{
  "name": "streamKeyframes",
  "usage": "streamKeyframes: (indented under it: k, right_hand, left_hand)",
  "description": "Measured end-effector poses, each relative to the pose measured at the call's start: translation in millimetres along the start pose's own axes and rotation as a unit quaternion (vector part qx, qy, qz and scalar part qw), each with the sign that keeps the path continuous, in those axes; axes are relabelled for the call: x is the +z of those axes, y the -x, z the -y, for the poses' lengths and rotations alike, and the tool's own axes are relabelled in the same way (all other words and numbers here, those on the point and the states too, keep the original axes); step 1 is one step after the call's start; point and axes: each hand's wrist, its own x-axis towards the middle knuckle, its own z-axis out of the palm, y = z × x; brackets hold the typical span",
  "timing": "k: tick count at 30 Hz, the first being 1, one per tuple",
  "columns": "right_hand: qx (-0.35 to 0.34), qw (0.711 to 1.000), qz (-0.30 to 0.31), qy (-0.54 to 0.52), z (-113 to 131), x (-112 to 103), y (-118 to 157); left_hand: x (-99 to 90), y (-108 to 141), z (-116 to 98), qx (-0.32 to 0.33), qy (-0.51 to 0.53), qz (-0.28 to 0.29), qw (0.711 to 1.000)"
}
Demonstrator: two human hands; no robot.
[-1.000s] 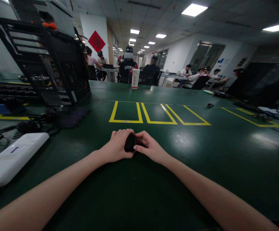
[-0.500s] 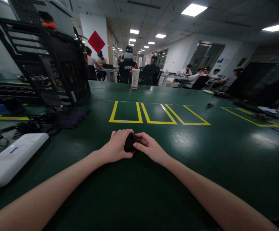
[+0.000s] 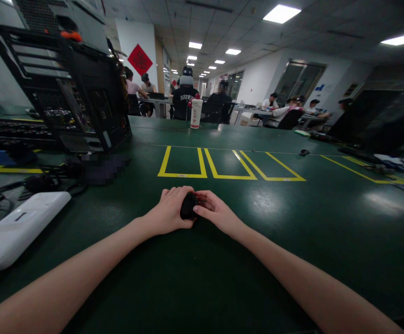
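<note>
Two bare forearms run in from the bottom corners and converge low over the dark green desk [image 3: 292, 241], both hands resting on its surface near the middle of the view. The left hand [image 3: 169, 211] lies knuckles up, its fingers [image 3: 177, 191] curled over the top and left side of a small black object [image 3: 188, 206], thumb tucked along the near edge. The right hand [image 3: 216, 213] meets it from the other side, wrist angled inward, thumb tip pressed against the object's near right corner and the other fingers bent around its far side. So both hands are closed on the small black object, which sits on the desk between them; what it is cannot be told. To the left, near the desk edge, lies a white flat device [image 3: 17, 229], well apart from the hands, with black cables [image 3: 38, 183] beyond it. Just past the hands, yellow taped rectangles [image 3: 183, 162] mark the desk surface. Further left stands an open black computer case [image 3: 73, 93]. At the far edge of the desk stands a white cup [image 3: 195, 113]. Behind it, seated people [image 3: 186, 95] work at other tables, and a red diamond sign [image 3: 140, 59] hangs on a white pillar.
</note>
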Motion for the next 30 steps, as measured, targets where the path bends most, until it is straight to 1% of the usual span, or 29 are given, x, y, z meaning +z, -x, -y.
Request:
streamKeyframes:
  k: [6, 8, 11, 17, 19, 23, 25, 30]
  right_hand:
    - [-0.015, 0.998, 0.043, -0.039, -1, -4, 1]
    - [-0.012, 0.998, 0.04, -0.041, 0, -3, 1]
    - [-0.004, 0.999, 0.019, -0.043, 3, 0, 2]
    - [0.021, 0.999, -0.001, -0.025, 3, 0, 1]
    - [0.028, 0.999, 0.008, -0.025, 2, -2, 0]
    - [0.005, 0.997, 0.051, -0.055, 2, -5, 1]
    - [0.001, 0.996, 0.057, -0.062, 3, -5, 1]
    - [0.009, 0.998, 0.017, -0.059, 2, -2, 0]
  left_hand:
    - [-2.0, 0, -1, 0.001, 0.003, 0.005, 1.0]
    - [-5.3, 1, -4, 0.005, 0.002, 0.014, 1.0]
    - [-9.7, 1, -7, 0.005, 0.0, 0.026, 1.0]
    - [-11.7, 1, -9, 0.0, 0.008, 0.03, 1.0]
    - [-11.5, 1, -9, 0.0, 0.011, 0.029, 1.0]
    - [-10.5, 1, -8, 0.002, 0.009, 0.028, 1.0]
    - [-9.6, 0, -7, 0.0, 0.004, 0.028, 1.0]
    - [-8.5, -1, -7, -0.001, -0.006, 0.025, 1.0]
